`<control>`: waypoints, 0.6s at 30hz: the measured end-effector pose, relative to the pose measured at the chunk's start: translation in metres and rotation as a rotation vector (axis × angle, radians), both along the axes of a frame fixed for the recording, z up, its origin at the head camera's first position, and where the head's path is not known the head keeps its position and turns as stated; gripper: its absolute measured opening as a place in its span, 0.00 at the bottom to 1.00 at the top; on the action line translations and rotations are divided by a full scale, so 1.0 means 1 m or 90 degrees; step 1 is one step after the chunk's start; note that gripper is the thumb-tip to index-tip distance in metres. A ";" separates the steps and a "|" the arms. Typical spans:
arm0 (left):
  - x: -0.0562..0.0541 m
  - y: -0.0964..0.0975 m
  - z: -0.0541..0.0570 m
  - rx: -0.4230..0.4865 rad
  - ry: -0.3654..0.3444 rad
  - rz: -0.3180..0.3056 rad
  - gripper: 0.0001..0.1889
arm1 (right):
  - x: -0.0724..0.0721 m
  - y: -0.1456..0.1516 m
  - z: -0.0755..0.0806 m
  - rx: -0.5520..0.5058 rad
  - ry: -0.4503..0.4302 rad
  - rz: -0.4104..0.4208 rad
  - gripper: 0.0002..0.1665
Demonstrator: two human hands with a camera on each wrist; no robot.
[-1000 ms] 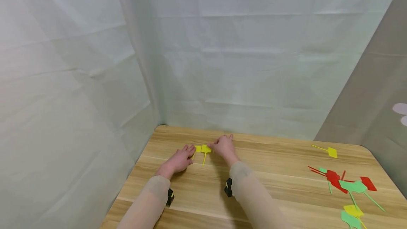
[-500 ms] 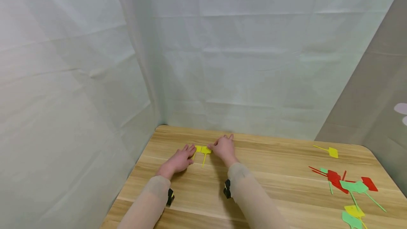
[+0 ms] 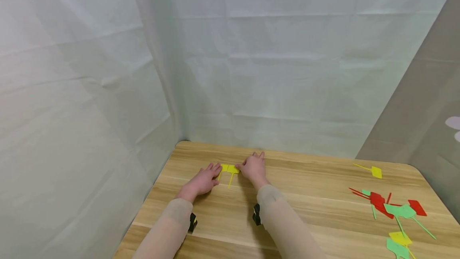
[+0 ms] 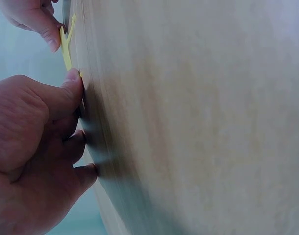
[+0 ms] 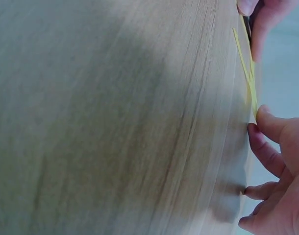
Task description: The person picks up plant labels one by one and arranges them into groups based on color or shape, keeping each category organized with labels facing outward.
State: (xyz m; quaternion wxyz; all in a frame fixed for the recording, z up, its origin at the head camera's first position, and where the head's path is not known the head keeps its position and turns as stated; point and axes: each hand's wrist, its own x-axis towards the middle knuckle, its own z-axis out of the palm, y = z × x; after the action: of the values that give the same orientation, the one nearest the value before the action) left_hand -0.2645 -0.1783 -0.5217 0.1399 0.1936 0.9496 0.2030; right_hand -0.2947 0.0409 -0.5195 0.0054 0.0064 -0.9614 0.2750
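Note:
Two yellow plant labels, flat plates with thin stems, lie side by side near the back of the wooden table. My left hand (image 3: 204, 180) rests its fingers on the left yellow label (image 3: 224, 168), covering part of it. Thumb and index finger of my right hand (image 3: 253, 169) pinch the outer edge of the right yellow label (image 3: 232, 169), whose stem points toward me. In the left wrist view, the thumb of my left hand (image 4: 32, 142) meets the label's edge and the fingertips touch the wood. The right wrist view has my right hand (image 5: 282, 161) at the label's end.
A single yellow label (image 3: 376, 172) lies at the back right of the table (image 3: 309, 195). Nearer me are overlapping red labels (image 3: 377, 202), green labels (image 3: 399, 211) and another yellow one (image 3: 399, 238). Pale fabric walls (image 3: 273, 91) stand behind and to the left.
The right yellow label has shifted and turned slightly, now lining up closely beside the left one. My right hand moved very little; the left hand stayed in place.

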 end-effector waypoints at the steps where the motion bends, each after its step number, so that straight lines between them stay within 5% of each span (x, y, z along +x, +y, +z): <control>1: 0.000 0.000 0.000 0.000 0.002 -0.001 0.31 | 0.000 0.000 0.000 0.003 0.000 0.000 0.23; 18: 0.001 0.000 0.002 0.009 -0.004 0.005 0.31 | 0.000 -0.001 -0.001 0.020 0.009 -0.005 0.24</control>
State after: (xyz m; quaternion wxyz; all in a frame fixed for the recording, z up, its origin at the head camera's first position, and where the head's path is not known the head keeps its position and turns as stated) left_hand -0.2636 -0.1781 -0.5198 0.1411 0.1900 0.9484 0.2108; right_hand -0.2944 0.0401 -0.5209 0.0134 0.0050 -0.9655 0.2599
